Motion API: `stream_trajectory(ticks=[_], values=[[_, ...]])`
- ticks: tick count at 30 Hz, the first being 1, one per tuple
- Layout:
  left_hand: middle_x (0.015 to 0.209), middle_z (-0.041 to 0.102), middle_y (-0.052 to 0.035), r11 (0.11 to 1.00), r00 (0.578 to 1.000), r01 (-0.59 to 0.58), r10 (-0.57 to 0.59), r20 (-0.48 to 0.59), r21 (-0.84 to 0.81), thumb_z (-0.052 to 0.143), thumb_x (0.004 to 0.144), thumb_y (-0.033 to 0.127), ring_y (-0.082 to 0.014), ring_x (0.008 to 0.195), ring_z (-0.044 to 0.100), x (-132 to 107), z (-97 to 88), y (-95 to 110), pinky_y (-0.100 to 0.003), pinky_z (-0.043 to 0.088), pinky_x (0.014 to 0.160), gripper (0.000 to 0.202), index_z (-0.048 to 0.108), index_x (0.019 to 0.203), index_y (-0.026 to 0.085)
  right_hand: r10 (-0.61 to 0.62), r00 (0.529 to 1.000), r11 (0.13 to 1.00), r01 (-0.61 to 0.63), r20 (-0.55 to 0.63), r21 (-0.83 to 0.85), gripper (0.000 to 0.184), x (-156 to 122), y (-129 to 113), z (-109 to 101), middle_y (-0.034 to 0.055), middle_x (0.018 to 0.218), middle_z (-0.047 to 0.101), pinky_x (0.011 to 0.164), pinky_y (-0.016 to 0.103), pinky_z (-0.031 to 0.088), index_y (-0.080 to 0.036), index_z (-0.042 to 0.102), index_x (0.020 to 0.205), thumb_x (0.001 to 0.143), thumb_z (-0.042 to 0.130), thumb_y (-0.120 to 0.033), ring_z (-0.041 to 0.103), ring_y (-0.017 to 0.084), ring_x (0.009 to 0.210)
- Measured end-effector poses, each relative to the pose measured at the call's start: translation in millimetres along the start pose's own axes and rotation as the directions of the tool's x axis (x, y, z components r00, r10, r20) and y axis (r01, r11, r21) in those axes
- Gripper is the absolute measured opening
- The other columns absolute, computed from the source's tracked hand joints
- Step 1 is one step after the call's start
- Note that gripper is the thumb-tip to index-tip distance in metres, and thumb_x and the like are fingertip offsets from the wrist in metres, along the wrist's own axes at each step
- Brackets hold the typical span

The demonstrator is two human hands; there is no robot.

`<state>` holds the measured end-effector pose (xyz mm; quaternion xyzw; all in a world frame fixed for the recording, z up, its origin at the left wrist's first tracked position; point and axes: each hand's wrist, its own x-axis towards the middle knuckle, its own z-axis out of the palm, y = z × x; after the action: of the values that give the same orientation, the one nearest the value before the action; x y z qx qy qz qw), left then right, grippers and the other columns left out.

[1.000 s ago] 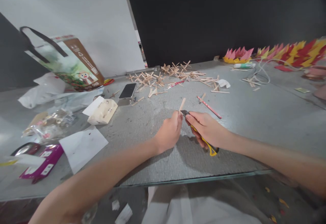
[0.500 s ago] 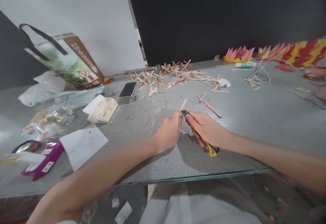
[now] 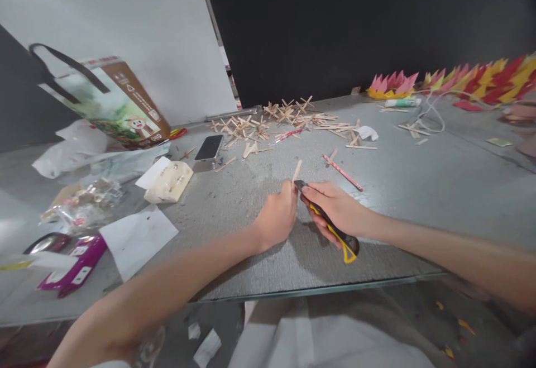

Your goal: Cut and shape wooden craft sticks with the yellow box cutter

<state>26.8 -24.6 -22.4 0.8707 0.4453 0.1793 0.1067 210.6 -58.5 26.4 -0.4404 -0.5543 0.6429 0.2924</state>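
Observation:
Pinched in my left hand (image 3: 276,214) is a flat wooden craft stick (image 3: 297,170), its upper end poking out above my fingers. My right hand (image 3: 335,211) is wrapped round a black and yellow utility knife (image 3: 345,242). The knife's head meets the stick just by my left fingertips; the blade itself is too small to make out. Beyond my hands a red patterned pencil (image 3: 345,174) lies on the grey table (image 3: 234,267), with a short wooden stick (image 3: 333,157) against its far end.
Wooden sticks joined into star shapes (image 3: 247,128) pile up at the back, beside a phone (image 3: 209,147). A printed bag (image 3: 129,105), a white sheet (image 3: 140,239) and a purple packet (image 3: 75,264) occupy the left. Paper crowns (image 3: 393,85) and a white cable (image 3: 439,116) lie back right.
The knife has rolled in my right hand, so more of its black handle shows. Both hands stay close together, the knife head still at the stick.

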Motion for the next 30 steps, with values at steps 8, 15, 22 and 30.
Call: stream_trajectory(ticks=[8,15,22,30], values=[[0.078,0.059,-0.0046,0.998,0.999,0.036,-0.036,0.002,-0.049,0.034,0.105,0.018,-0.0201,0.064,0.060,-0.1,-0.9,1.7,-0.031,0.038,0.056,0.016,0.048,0.110,0.017,-0.033,0.999,0.996,0.029,0.041,0.082,0.031,0.0,1.9,-1.3,-0.0101,0.050,0.049,0.023,0.021,0.039,-0.025,0.041,0.085,0.109,0.039,-0.045,0.051,0.014,0.026],[0.072,0.057,-0.0004,0.977,0.988,0.148,-0.153,-0.021,-0.156,0.029,0.110,0.029,-0.0166,0.056,0.055,0.2,-6.3,7.2,-0.030,0.034,0.055,0.021,0.047,0.104,0.021,-0.023,0.991,0.963,-0.014,0.135,0.270,0.029,1.2,-2.2,-3.3,-0.0106,0.050,0.046,0.023,0.024,0.043,-0.025,0.044,0.088,0.107,0.042,-0.047,0.043,0.012,0.026],[0.067,0.054,0.0024,0.936,0.980,0.153,-0.185,-0.075,-0.318,0.028,0.111,0.037,-0.0151,0.053,0.050,2.5,-7.7,7.8,-0.029,0.034,0.054,0.026,0.046,0.097,0.024,-0.045,0.980,0.914,-0.038,0.196,0.404,0.025,0.4,-5.1,-6.5,-0.0112,0.052,0.043,0.024,0.022,0.041,-0.025,0.046,0.091,0.105,0.045,-0.046,0.040,0.011,0.027],[0.061,0.047,0.0059,0.887,0.969,0.133,-0.209,-0.128,-0.443,0.028,0.111,0.045,-0.0118,0.051,0.046,5.1,-8.6,9.0,-0.026,0.034,0.054,0.034,0.042,0.088,0.024,-0.176,0.982,0.984,0.177,-0.065,0.005,0.030,-5.6,-6.6,-5.7,-0.0098,0.054,0.051,0.028,0.020,0.040,-0.025,0.046,0.091,0.108,0.044,-0.050,0.054,0.012,0.031]])
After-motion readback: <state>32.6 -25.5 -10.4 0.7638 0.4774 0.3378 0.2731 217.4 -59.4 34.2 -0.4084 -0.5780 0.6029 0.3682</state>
